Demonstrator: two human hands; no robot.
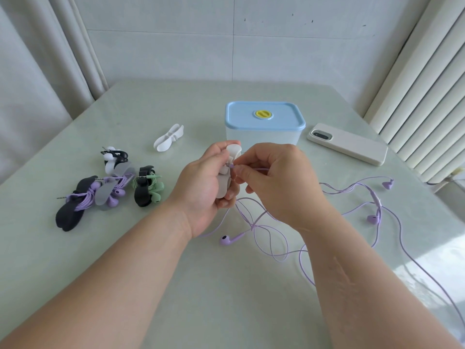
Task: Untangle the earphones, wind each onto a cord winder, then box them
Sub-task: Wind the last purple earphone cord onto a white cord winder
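Lilac cord (pixel 270 238), thin and floppy, sprawls in loose loops over the tabletop (pixel 226 298) right of centre, w/ its buds lying well apart, and one end rises to the hands. The left hand (pixel 201 182) is wrapped round a pale cord winder (pixel 232 151), held upright just in front of the lidded box (pixel 264 127). The right hand (pixel 274 177) pinches the cord's end between thumb and fingers (pixel 245 172), right at the winder's waist. The cord looks near weightless, slack, apt to kink or re-knot (those crossings by the right forearm look like trouble). Best hold is prob. close to the plug, feeding short stretches w/ light tension, never yanking at the buds. The winder seems soft and rubbery, so grip a wing and leave the middle notch free. A few wound sets (pixel 110 190) sit at left, a spare white winder (pixel 168 141) beyond them.
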